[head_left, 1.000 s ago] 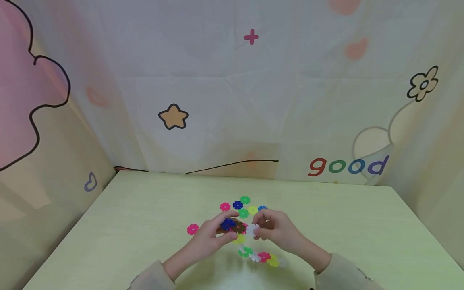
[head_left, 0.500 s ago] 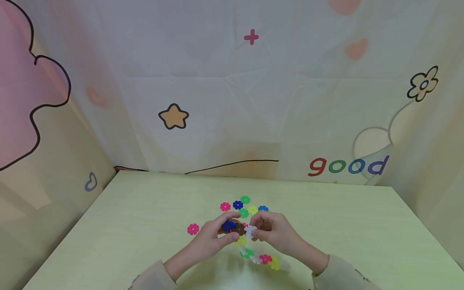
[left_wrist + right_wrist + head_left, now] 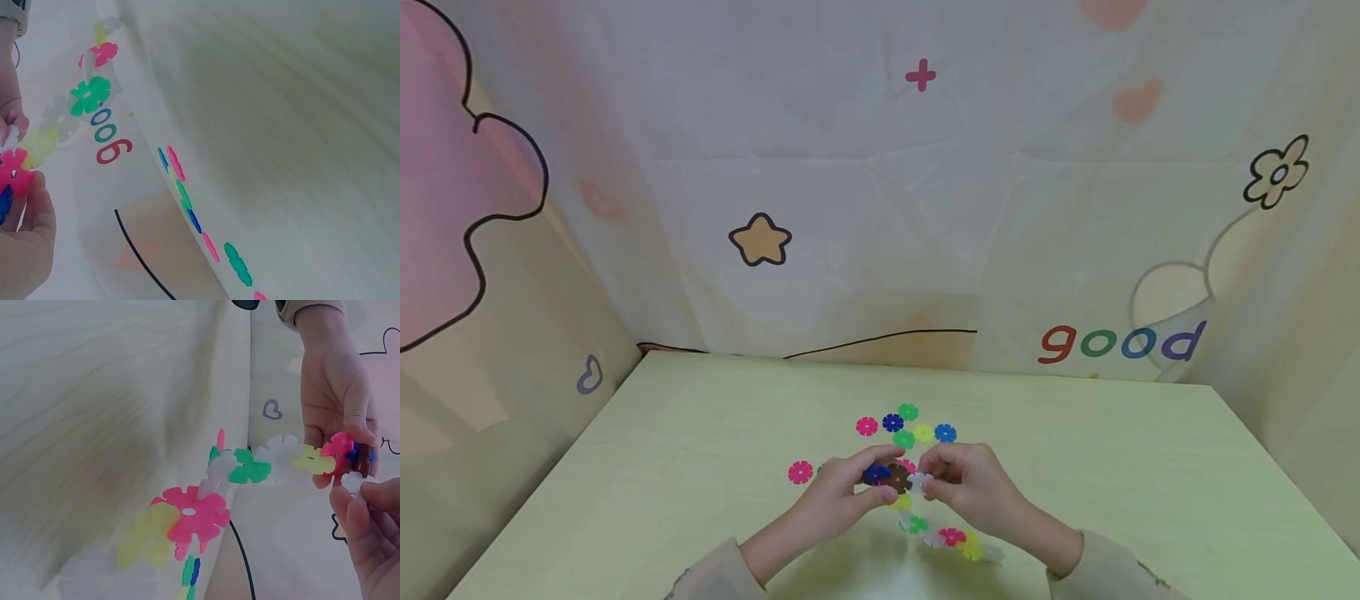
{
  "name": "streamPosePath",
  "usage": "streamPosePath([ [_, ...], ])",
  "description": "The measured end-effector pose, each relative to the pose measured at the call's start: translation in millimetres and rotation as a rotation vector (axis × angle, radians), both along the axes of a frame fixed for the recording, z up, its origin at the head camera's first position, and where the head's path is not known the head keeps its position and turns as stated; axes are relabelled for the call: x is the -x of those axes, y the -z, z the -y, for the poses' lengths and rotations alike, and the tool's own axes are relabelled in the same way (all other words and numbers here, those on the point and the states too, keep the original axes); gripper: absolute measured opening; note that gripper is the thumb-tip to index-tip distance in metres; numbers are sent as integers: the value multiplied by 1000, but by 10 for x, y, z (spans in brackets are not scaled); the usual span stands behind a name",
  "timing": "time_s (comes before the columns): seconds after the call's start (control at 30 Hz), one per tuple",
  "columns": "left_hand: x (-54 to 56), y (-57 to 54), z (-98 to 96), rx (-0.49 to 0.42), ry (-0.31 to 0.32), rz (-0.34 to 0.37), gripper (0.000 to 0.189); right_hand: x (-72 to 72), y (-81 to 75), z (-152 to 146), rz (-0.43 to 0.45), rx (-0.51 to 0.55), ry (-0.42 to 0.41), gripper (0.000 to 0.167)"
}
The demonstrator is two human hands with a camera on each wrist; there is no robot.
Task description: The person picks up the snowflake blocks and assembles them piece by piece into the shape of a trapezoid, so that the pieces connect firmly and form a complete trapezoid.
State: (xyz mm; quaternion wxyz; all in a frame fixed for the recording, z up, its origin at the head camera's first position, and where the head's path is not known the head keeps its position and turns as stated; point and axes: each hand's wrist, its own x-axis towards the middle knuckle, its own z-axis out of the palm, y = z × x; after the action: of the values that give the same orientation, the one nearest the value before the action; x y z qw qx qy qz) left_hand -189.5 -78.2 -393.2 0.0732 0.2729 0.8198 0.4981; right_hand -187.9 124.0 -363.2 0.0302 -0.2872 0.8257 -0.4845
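Note:
My left hand [image 3: 841,493] holds one end of a chain of interlocking snowflake discs, with its thumb and fingers around a dark blue disc [image 3: 876,474] and a brown disc [image 3: 897,478]. Between the thumb and fingertips of my right hand [image 3: 976,485] is a white disc [image 3: 355,484], its edge against the brown one; I cannot tell whether their slots are joined. A pink disc [image 3: 340,450] sits by the left fingers. From it the chain hangs toward me through yellow [image 3: 310,460], white, green [image 3: 251,466], pink [image 3: 190,514] and yellow discs, ending in white [image 3: 103,578].
Loose discs lie flat beyond the hands: pink [image 3: 867,426], dark blue [image 3: 892,422], green [image 3: 908,412], yellow [image 3: 923,433] and blue [image 3: 945,432]. Another pink disc [image 3: 801,472] lies left of my left hand. A printed curtain [image 3: 850,275] stands behind the pale table [image 3: 700,433].
My right hand has brought the white disc slightly left, up to the brown disc. The hanging chain has swung a little to the right and down. My left hand has barely shifted.

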Motion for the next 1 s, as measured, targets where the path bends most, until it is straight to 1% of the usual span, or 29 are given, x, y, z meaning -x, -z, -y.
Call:
streamPosePath([
  [0.17,-1,-15,-11,-1,21,2,49,9,4,-13,-55,-17,-22,6],
  [0.33,-7,-28,-28,23,26,20,49,-9,-9,-15,-76,-11,-35,8],
  [0.43,-13,-41,-31,42,23,29,50,-15,-17,-1,-95,-28,-38,8],
  [0.5,-4,-34,-26,47,24,19,50,-10,-22,8,-102,-48,-28,9],
  [0.67,18,-33,-20,62,41,-20,44,5,-34,20,-82,-92,-11,8],
  [0.77,22,-40,-31,80,55,-24,41,4,-36,22,-108,-126,-18,9],
  [0.9,29,-44,-52,122,80,-53,41,1,-46,30,-147,-175,-36,11],
  [1.0,32,-30,-58,138,101,-76,41,1,-52,42,-160,-213,-47,11],
])
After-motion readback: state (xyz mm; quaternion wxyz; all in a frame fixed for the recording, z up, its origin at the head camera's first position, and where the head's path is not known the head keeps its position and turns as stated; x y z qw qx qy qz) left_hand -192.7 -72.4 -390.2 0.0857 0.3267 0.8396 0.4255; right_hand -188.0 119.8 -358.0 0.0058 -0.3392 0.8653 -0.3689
